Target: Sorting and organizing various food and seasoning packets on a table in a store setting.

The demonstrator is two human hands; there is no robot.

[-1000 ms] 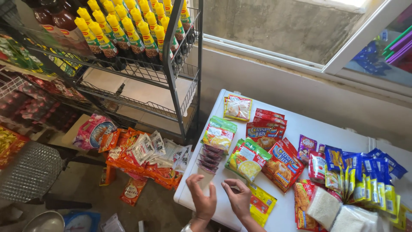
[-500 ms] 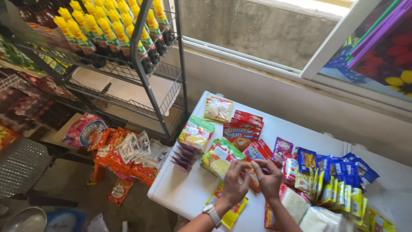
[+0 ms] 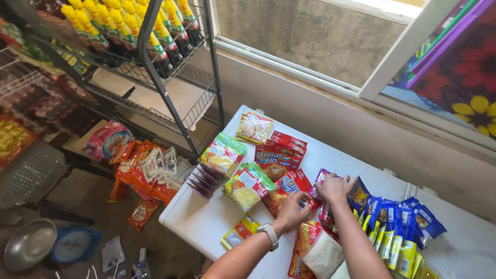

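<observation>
Two hands work over a white tabletop (image 3: 206, 222) crowded with snack packets. Left hand (image 3: 293, 211), wearing a wristwatch, is curled with its fingers closed on the edge of a red packet (image 3: 289, 187) at the centre of the spread; right hand (image 3: 336, 187), at 2 o'clock from the left and close beside it, is curled palm-down over a small purple sachet (image 3: 321, 178), though whether it actually pinches the sachet cannot be told, since the fingertips are hidden under the knuckles.

Risk, judged from the layout: packets overlap like tiles, so pulling one could drag its neighbours. A yellow packet (image 3: 238, 233) at 8 o'clock and a fan of dark purple sachets (image 3: 202, 181) at 10 o'clock lie near the tabletop's edge and could slide to the floor, where orange packets (image 3: 135, 173) lie heaped. A white packet (image 3: 324, 254) at 5 o'clock sits under the right forearm and could be swept aside.

Blue and yellow sachets (image 3: 398, 232) at 3 o'clock run off the lower frame edge. A wire rack with bottles (image 3: 150, 39) at 11 o'clock is cut off at the top; its lower contents are too shadowed to identify.
</observation>
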